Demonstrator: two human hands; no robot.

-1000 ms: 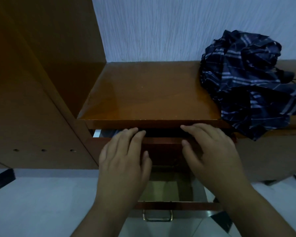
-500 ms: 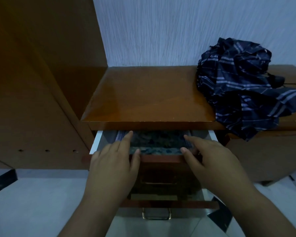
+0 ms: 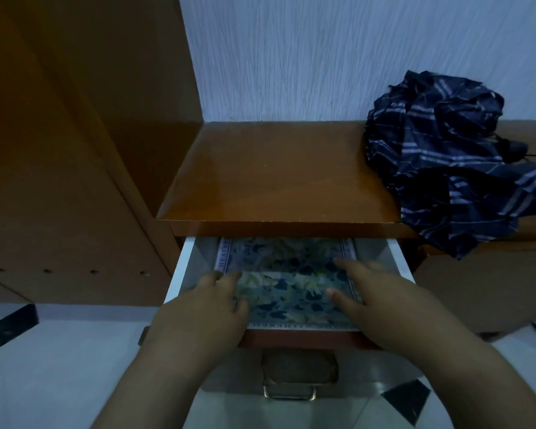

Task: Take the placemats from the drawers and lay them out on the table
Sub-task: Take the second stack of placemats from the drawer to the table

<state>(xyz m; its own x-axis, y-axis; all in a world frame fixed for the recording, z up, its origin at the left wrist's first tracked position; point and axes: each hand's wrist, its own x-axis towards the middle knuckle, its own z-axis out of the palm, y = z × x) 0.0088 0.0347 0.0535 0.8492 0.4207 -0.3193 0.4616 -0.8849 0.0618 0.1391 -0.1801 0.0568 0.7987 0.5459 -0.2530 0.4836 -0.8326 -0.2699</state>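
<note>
A: Head view, left to right. What's at far left?

B: Tall brown cabinet side (image 3: 59,150) with a row of small holes low down. Pale floor (image 3: 59,366) under it with a dark diamond tile.

A: Then?

B: Top drawer (image 3: 180,274) is pulled out, white inner walls. The placemat (image 3: 287,283) lies flat inside it, blue floral print with a lettered border. It fills most of the drawer bottom, and its far end runs under the countertop (image 3: 270,181).

A: Left hand?

B: Left hand (image 3: 205,308) is down in the drawer's left part, fingers loosely bent, fingertips at the placemat's left edge. Can't tell if they have hooked under the edge. Not wrapped round anything that I can see.

A: Right hand?

B: Right hand (image 3: 381,301) lies on the placemat's right side, fingers straight and spread, thumb out toward the middle. Flat contact, no pinch.

A: Below the hands?

B: A lower drawer (image 3: 297,370) is also out, metal handle at the front. Contents too dark to tell.

A: Far right?

B: Crumpled dark blue striped cloth (image 3: 446,162) on the countertop's right end, one corner hanging over the front edge. Textured white wall (image 3: 322,57) behind.
</note>
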